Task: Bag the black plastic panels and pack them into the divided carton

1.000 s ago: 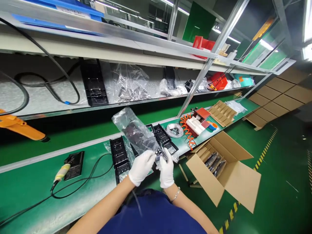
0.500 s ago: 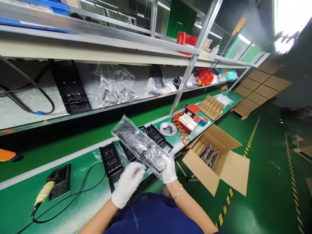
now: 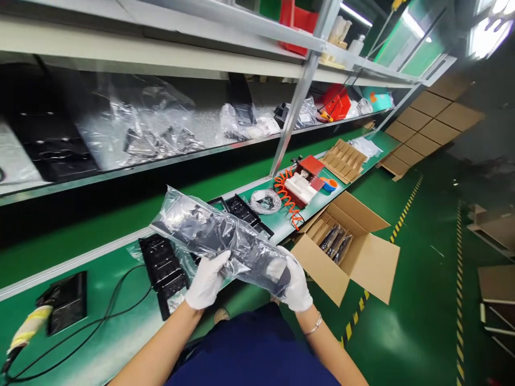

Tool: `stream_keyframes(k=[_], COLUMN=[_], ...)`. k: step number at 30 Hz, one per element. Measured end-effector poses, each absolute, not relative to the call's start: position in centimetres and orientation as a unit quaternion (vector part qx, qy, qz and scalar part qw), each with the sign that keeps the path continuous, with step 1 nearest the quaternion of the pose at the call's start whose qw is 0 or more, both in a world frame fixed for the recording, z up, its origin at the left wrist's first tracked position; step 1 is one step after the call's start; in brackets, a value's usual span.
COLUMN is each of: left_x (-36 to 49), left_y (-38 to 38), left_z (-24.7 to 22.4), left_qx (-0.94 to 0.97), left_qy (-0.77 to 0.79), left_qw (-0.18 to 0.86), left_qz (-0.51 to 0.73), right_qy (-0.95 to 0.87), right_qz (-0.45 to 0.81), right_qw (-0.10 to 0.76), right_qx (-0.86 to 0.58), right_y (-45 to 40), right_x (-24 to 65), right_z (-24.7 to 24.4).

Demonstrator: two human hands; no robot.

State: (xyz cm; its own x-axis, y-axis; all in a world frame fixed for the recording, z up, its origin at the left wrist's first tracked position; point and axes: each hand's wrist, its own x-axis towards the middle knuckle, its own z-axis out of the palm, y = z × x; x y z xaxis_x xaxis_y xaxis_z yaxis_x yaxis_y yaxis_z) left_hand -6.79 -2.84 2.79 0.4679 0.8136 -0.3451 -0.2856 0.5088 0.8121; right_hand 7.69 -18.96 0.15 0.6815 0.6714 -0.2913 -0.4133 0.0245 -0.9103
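A long black part in a clear plastic bag (image 3: 237,241) is held up over the bench edge, slanting from upper left to lower right. My left hand (image 3: 209,279), in a white glove, pinches the bag's lower edge near its middle. At the right end, my right hand (image 3: 295,281), also gloved, grips the bag. Beneath and behind it, black trays (image 3: 163,271) lie on the green bench (image 3: 116,351), and the bag hides some of them.
An open carton (image 3: 372,257) with bagged black parts stands right of the bench. A red device (image 3: 306,179) with an orange coiled hose, a roll of clear wrap (image 3: 265,201) and a corded tool (image 3: 30,332) lie on the bench. Shelving runs above.
My left hand has moved from beside the bag to take hold of its lower edge. The bagged part has turned to a flatter slant. The camera view has shifted right and down.
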Motion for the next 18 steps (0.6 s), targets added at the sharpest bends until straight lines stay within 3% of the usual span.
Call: stream_keyframes(k=[5,9,11,14,18], left_x=[-1.4,4.6,8.0,13.2,18.5], left_y=[-4.9,-7.6,-9.3,-12.3,-15.9], left_z=[3.2,3.1,3.1,3.2,2.6], left_qx=[0.31,0.305,0.328,0.373,0.42], left_qy=[0.4,0.43,0.432,0.43,0.41], left_qw=[0.78,0.773,0.773,0.781,0.796], left_qz=[0.368,0.354,0.331,0.257,0.147], right_qy=[-0.133,-0.01,-0.037,-0.179,-0.234], right_qz=[0.287,0.176,0.137,0.213,0.454], right_qw=[0.661,0.695,0.695,0.655,0.613], right_qx=[-0.68,-0.697,-0.705,-0.702,-0.602], right_y=[-28.8,-38.1,-40.2,-39.0,-34.7], right_x=[18.3,28.6,32.2,34.2,32.1], right_z=[-0.8,-0.1,0.9,1.4,-2.3])
